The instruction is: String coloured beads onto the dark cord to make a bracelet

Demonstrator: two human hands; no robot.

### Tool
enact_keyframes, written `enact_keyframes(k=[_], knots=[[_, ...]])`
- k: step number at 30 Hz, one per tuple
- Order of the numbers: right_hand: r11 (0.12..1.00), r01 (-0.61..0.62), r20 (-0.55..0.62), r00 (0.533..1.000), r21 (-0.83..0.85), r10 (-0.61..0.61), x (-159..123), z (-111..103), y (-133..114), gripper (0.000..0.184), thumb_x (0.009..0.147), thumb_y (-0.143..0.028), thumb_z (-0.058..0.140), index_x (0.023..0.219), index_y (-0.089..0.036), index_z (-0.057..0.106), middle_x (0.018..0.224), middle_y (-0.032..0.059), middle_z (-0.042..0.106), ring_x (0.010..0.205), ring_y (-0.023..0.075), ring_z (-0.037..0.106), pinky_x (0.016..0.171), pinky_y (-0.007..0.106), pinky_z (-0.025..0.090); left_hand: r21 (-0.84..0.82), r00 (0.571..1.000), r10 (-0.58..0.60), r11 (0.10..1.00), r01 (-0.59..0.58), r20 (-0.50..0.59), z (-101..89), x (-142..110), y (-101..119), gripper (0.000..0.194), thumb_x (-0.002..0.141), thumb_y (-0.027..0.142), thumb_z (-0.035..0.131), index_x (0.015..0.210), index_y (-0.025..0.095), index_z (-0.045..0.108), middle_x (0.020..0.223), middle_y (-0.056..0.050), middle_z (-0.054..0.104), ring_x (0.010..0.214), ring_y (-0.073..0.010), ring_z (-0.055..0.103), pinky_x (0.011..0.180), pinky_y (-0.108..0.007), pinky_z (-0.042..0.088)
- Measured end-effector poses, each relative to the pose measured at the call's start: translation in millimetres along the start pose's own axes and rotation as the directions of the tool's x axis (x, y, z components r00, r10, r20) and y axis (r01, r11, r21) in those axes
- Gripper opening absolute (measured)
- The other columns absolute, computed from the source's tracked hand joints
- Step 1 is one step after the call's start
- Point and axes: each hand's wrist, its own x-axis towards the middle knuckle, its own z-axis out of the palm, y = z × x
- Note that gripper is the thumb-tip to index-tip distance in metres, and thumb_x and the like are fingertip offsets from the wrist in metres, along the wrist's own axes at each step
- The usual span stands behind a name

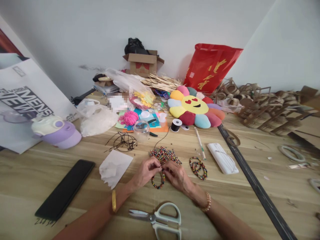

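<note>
In the head view, my left hand [148, 170] and my right hand [177, 174] meet at the middle of the table, thumbs and fingertips pinched together. Between them runs a dark cord [160, 166], gripped from both sides. From it hangs a loop-shaped beaded bracelet [158, 187] of small multicoloured beads, low against the tabletop. Just beyond my fingers lies a pile of loose beads [165, 154]. Two beaded bracelets [203, 174] overlap to the right of my right hand. Open-bladed scissors [152, 218] rest nearer to me. The exact cord ends are hidden by my fingertips.
Behind the beads stand a black cord spool [176, 125] and a clear jar [141, 131]. Cut cords [122, 141] and torn paper [116, 168] lie left, near a black case [65, 189]. A white case [222, 158], flower cushion [195, 106] and small woven baskets [265, 110] are right.
</note>
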Motion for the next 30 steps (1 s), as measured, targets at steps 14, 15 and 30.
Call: enact_keyframes(k=[14,15,30], knots=[[1.0,-0.022,0.036,0.999,0.014,0.021,0.6,-3.8,-1.7,0.017,0.098,-0.019,0.046,0.089,-0.018,0.059,0.083,0.0059,0.062,0.073,0.0163,0.056,0.066,0.027,0.045,0.029,1.0,-0.026,0.999,0.026,-0.007,0.2,-0.4,-2.4,0.013,0.076,0.023,0.065,0.067,0.016,0.06,0.07,0.0,0.058,0.07,-0.0151,0.054,0.068,-0.026,0.043],[1.0,-0.022,0.044,0.999,-0.007,0.022,0.6,-4.0,-2.2,0.017,0.098,-0.018,0.045,0.088,-0.018,0.058,0.082,0.0055,0.061,0.072,0.016,0.055,0.065,0.027,0.044,0.038,1.0,-0.029,0.999,0.029,-0.006,-0.2,-0.4,-2.3,0.013,0.077,0.024,0.065,0.068,0.016,0.06,0.07,0.0,0.059,0.07,-0.0153,0.054,0.068,-0.026,0.043],[0.98,0.07,0.077,0.995,-0.187,-0.056,1.8,-4.8,-5.2,0.017,0.088,-0.006,0.041,0.083,-0.018,0.051,0.071,0.0005,0.051,0.058,0.013,0.041,0.055,0.026,0.03,-0.046,0.997,-0.067,0.997,0.065,-0.047,2.0,-0.2,14.3,0.016,0.077,0.03,0.067,0.069,0.017,0.063,0.08,-0.005,0.068,0.08,-0.0186,0.061,0.076,-0.03,0.048]])
